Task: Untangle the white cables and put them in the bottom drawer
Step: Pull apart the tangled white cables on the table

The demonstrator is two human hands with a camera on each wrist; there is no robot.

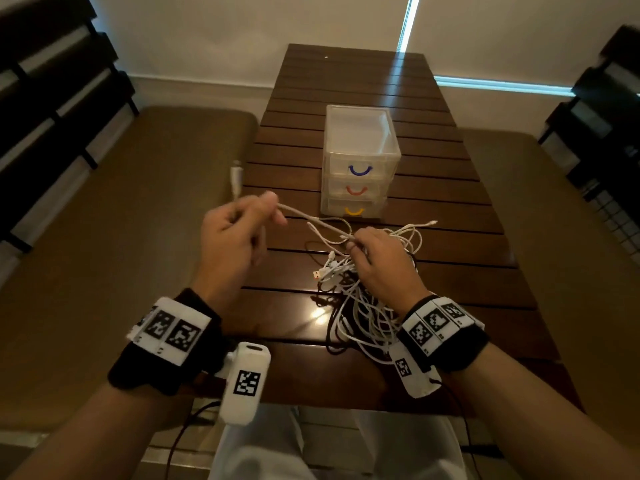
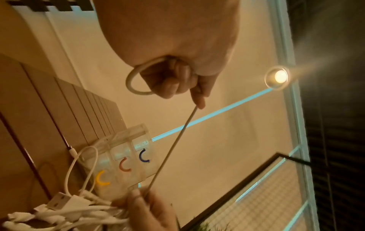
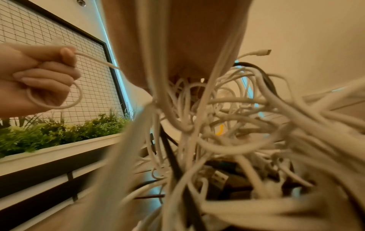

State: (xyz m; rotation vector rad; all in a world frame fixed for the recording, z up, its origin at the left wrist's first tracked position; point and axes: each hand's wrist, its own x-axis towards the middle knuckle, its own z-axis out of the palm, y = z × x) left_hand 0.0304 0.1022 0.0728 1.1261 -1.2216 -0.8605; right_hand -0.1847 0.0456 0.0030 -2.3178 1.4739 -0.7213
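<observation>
A tangle of white cables point(image 1: 360, 292) mixed with dark ones lies on the wooden table point(image 1: 450, 258) in front of me. My left hand point(image 1: 242, 223) grips one white cable point(image 1: 311, 218), its plug end point(image 1: 236, 178) sticking up past the fist and a loop point(image 2: 134, 81) curling out below the fingers. That cable runs taut to my right hand point(image 1: 377, 258), which pinches it at the top of the tangle; its fingers are buried among the strands point(image 3: 227, 125). A clear three-drawer box point(image 1: 358, 161) stands behind, all drawers closed; the bottom drawer has a yellow handle point(image 1: 354, 212).
Padded benches point(image 1: 121, 209) flank the table on both sides. Dark slatted frames stand at far left and far right. A wire grid panel point(image 3: 49, 46) and a planter of green foliage point(image 3: 59, 129) show in the right wrist view. A ceiling lamp point(image 2: 280, 76) glows overhead.
</observation>
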